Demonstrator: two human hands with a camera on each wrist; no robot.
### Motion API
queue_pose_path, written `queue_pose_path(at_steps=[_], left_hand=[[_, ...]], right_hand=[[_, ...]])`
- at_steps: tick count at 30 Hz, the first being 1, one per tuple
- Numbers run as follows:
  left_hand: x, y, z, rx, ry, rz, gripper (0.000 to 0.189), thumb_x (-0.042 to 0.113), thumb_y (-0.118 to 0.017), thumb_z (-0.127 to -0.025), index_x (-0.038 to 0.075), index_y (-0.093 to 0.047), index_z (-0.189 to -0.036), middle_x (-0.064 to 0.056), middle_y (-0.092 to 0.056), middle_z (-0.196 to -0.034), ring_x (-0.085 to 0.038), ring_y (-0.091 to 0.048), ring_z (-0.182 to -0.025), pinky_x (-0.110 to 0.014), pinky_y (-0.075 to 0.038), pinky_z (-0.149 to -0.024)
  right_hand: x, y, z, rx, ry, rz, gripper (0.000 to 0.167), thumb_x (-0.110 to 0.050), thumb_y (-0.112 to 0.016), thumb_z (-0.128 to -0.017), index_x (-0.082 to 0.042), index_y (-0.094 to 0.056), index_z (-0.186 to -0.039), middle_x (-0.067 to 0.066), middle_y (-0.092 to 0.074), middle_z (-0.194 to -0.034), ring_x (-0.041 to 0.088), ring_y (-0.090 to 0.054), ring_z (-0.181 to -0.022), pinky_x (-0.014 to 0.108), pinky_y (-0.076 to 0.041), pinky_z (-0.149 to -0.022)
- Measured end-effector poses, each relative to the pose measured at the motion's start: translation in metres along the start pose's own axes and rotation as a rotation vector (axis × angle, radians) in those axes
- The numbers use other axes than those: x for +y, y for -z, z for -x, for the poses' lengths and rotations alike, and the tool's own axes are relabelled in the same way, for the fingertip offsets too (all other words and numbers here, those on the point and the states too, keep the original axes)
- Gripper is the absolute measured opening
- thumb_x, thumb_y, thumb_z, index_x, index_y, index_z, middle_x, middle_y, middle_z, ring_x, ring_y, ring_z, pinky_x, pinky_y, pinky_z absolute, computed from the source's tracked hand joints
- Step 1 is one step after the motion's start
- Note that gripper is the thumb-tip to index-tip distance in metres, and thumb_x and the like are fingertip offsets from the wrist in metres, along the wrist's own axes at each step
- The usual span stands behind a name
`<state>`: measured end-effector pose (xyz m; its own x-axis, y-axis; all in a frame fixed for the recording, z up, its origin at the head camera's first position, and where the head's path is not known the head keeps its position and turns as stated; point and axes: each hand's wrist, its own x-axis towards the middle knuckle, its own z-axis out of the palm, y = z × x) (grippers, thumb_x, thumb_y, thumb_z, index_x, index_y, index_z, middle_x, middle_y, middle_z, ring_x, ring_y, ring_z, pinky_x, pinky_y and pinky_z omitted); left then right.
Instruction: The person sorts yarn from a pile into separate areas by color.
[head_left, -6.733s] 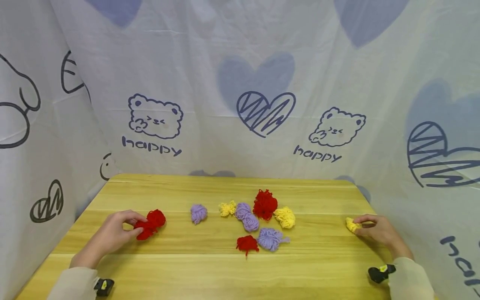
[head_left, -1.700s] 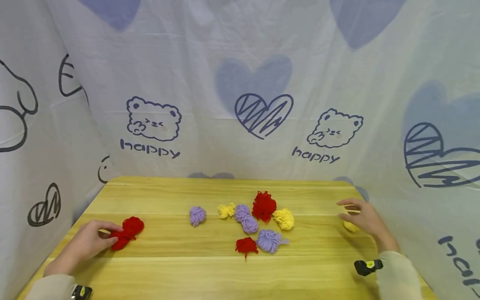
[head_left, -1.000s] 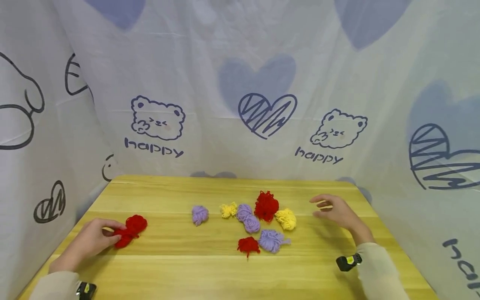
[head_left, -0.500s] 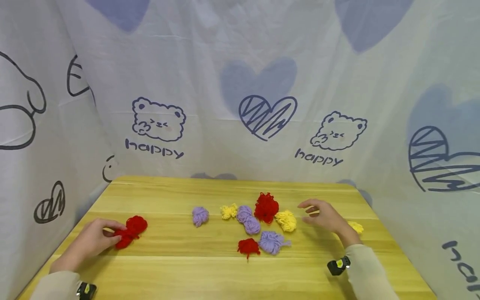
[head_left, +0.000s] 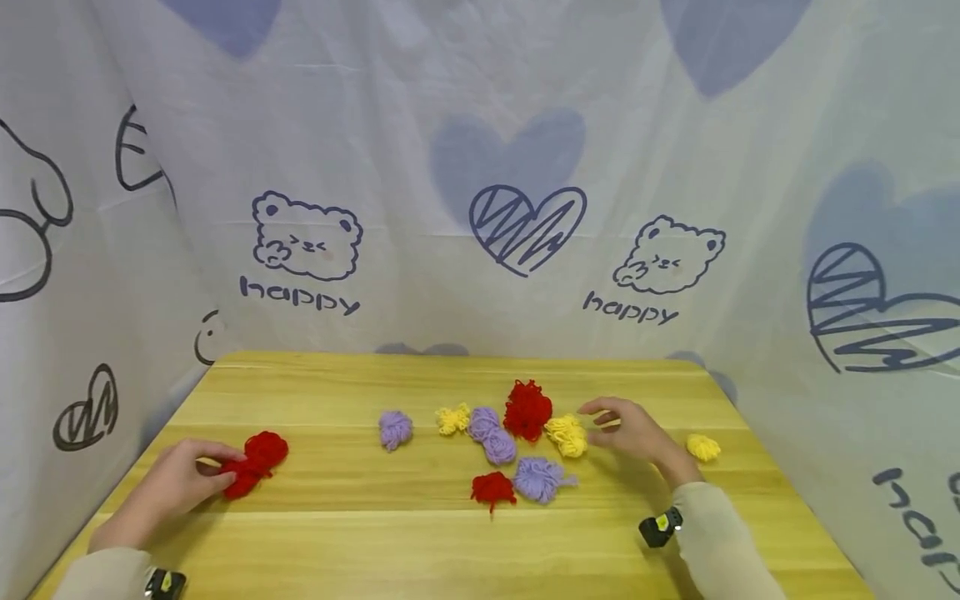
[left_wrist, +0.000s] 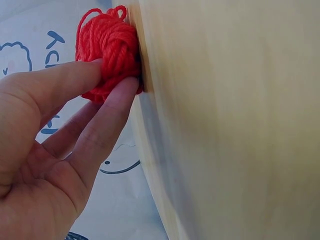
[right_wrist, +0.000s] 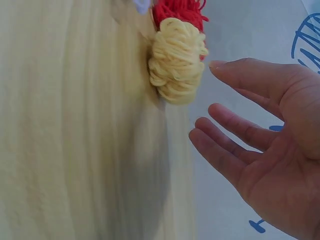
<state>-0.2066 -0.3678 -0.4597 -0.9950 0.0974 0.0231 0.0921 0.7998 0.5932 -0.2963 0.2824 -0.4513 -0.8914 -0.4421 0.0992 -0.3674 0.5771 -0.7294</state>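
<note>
At the left side of the table, my left hand (head_left: 176, 482) pinches red yarn (head_left: 266, 451) between thumb and fingers. In the left wrist view the fingertips press into this wound red yarn ball (left_wrist: 112, 47) at the tabletop. My right hand (head_left: 633, 431) has its fingers spread and holds nothing. Just left of its fingertips lies a yellow yarn ball (head_left: 567, 436); the right wrist view shows a small gap between the fingers and that ball. Behind the yellow ball sits a larger red yarn bundle (head_left: 528, 411). A second yellow yarn ball (head_left: 702, 447) lies to the right, beyond the right wrist.
Mid-table lie a lone purple yarn ball (head_left: 395, 430), a small yellow tangle (head_left: 453, 419), a pair of purple balls (head_left: 498, 446), a larger purple bundle (head_left: 540, 479) and a small red one (head_left: 492, 488). A printed curtain (head_left: 420, 275) surrounds the wooden table (head_left: 360, 550).
My right hand let go of the yellow yarn at the right and moved left to the middle yellow ball. Earlier, my left hand moved the red yarn leftward; it has since stayed there.
</note>
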Motion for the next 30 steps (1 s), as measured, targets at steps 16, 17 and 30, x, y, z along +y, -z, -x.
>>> queue_pose_path(at_steps=[16, 17, 30], left_hand=[[-0.005, 0.0, 0.001, -0.005, 0.018, -0.013, 0.025, 0.004, -0.079, -0.086, -0.002, -0.077, -0.111, -0.029, -0.073, -0.113, -0.028, -0.075, -0.088, -0.023, -0.059, -0.066], [-0.004, 0.0, 0.0, -0.007, 0.019, -0.014, 0.025, 0.004, -0.079, -0.086, -0.001, -0.077, -0.111, -0.029, -0.073, -0.113, -0.028, -0.075, -0.088, -0.023, -0.059, -0.066], [-0.001, 0.0, -0.002, -0.006, 0.015, -0.009, 0.024, 0.003, -0.078, -0.086, -0.002, -0.077, -0.11, -0.03, -0.073, -0.113, -0.03, -0.075, -0.089, -0.025, -0.06, -0.066]], right_hand=[[0.007, -0.017, -0.005, 0.004, -0.039, -0.021, 0.045, -0.007, -0.079, -0.089, -0.004, -0.066, -0.132, 0.026, -0.06, -0.14, 0.051, -0.059, -0.125, 0.056, -0.055, -0.102], [0.007, -0.018, -0.005, 0.003, -0.043, -0.019, 0.045, -0.008, -0.079, -0.089, -0.004, -0.066, -0.132, 0.025, -0.06, -0.141, 0.05, -0.059, -0.125, 0.056, -0.054, -0.102], [0.008, -0.023, -0.006, -0.01, -0.056, -0.005, 0.053, -0.021, -0.086, -0.084, -0.011, -0.067, -0.132, 0.018, -0.06, -0.143, 0.048, -0.056, -0.129, 0.058, -0.052, -0.105]])
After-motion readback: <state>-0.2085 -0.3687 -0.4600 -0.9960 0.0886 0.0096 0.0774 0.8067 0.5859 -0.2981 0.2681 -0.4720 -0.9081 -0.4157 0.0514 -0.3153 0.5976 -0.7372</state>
